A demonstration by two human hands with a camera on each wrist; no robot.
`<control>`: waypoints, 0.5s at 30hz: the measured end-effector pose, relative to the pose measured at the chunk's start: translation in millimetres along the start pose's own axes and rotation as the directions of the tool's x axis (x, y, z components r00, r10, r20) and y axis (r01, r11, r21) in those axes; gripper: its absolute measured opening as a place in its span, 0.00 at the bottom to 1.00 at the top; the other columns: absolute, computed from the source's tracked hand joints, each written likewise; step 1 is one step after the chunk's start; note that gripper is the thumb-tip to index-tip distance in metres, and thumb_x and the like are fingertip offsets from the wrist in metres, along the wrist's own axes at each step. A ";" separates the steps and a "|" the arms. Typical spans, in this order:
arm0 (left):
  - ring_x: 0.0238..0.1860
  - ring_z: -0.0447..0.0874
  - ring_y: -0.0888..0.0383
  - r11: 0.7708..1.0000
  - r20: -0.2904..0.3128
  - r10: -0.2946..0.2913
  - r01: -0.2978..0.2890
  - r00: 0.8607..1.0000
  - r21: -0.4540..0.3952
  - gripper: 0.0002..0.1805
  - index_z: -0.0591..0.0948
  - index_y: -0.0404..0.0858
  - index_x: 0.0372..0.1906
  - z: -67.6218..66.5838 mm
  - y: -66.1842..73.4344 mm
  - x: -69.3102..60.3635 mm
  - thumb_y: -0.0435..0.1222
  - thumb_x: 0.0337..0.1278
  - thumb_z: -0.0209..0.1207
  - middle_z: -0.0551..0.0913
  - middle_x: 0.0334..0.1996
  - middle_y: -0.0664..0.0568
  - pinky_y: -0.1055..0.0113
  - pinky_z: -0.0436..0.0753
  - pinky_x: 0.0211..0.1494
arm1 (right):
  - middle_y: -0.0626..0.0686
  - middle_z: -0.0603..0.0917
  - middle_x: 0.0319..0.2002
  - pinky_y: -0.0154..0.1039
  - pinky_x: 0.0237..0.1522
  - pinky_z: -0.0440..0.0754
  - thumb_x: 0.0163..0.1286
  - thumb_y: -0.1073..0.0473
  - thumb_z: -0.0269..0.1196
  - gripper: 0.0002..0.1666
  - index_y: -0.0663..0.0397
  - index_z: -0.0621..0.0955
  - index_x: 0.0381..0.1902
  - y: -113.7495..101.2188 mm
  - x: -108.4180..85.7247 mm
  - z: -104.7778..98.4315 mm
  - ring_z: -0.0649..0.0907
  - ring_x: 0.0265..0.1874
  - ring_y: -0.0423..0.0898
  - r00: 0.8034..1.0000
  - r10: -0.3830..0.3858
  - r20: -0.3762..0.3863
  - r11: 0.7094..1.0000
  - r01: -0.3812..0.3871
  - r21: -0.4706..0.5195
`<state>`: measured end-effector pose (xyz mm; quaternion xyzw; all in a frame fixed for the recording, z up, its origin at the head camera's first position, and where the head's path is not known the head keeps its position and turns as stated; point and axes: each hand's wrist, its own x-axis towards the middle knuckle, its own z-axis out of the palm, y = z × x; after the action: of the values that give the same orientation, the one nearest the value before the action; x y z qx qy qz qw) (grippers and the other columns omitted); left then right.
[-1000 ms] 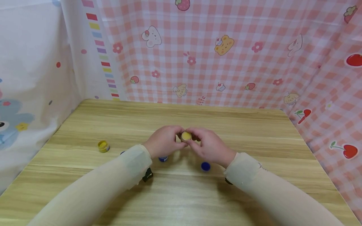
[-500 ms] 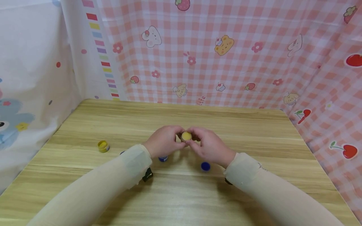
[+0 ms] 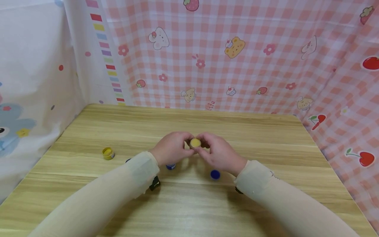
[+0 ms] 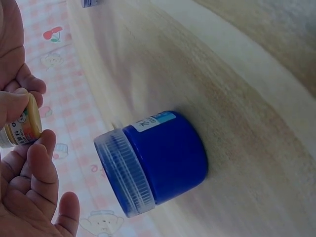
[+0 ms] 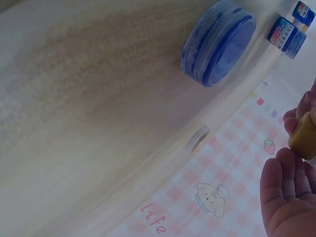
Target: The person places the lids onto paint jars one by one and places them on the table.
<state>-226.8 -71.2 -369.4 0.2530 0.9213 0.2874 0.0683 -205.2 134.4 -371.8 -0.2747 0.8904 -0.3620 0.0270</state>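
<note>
A small yellow paint jar (image 3: 195,143) with a pale rim is held between both hands above the middle of the table. My left hand (image 3: 174,148) grips its left side, and my right hand (image 3: 217,152) pinches the right side between thumb and fingers. In the left wrist view the labelled jar (image 4: 23,126) stands upright in the fingers; whether a lid covers it I cannot tell. Beneath the left hand is a blue paint jar (image 3: 170,166), seen close up as a blue jar (image 4: 168,153) with a clear ridged top. A blue lid (image 3: 215,174) lies below the right hand.
On the left of the wooden table (image 3: 189,204) stands another yellow paint jar (image 3: 108,153). A blue item (image 3: 128,160) is mostly hidden by the left sleeve. The right wrist view shows a clear round lid (image 5: 198,138). Patterned cloth (image 3: 251,72) hangs behind and beside the table.
</note>
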 end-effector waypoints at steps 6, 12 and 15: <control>0.37 0.82 0.61 1.000 -0.003 -0.002 0.002 1.000 0.004 0.14 0.86 0.44 0.51 0.3 -0.3 0.3 0.45 0.66 0.70 0.88 0.40 0.58 0.65 0.82 0.42 | 0.56 0.87 0.56 0.49 0.55 0.88 0.79 0.58 0.62 0.25 0.60 0.76 0.68 -0.3 -1.1 -0.9 0.88 0.52 0.49 1.000 -0.007 -0.001 1.000 0.007 0.003; 0.38 0.82 0.61 1.000 -0.001 -0.004 0.004 1.000 0.002 0.15 0.86 0.43 0.51 0.2 -0.4 0.2 0.44 0.66 0.70 0.88 0.40 0.58 0.65 0.82 0.44 | 0.52 0.87 0.54 0.45 0.52 0.87 0.79 0.58 0.62 0.19 0.56 0.80 0.63 0.5 -0.8 -0.5 0.87 0.50 0.46 1.000 -0.009 -0.006 1.000 0.009 -0.003; 0.36 0.81 0.61 1.000 0.001 -0.006 0.006 1.000 -0.002 0.14 0.86 0.44 0.51 -0.3 -0.2 0.3 0.44 0.66 0.70 0.88 0.40 0.59 0.66 0.81 0.40 | 0.51 0.88 0.53 0.45 0.51 0.87 0.79 0.56 0.64 0.19 0.55 0.79 0.62 0.3 -0.7 -0.4 0.87 0.50 0.46 1.000 0.028 -0.007 1.000 -0.028 0.001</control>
<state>-227.2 -71.3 -369.3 0.2505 0.9217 0.2879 0.0696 -204.8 135.1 -371.8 -0.2607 0.8941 -0.3629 0.0292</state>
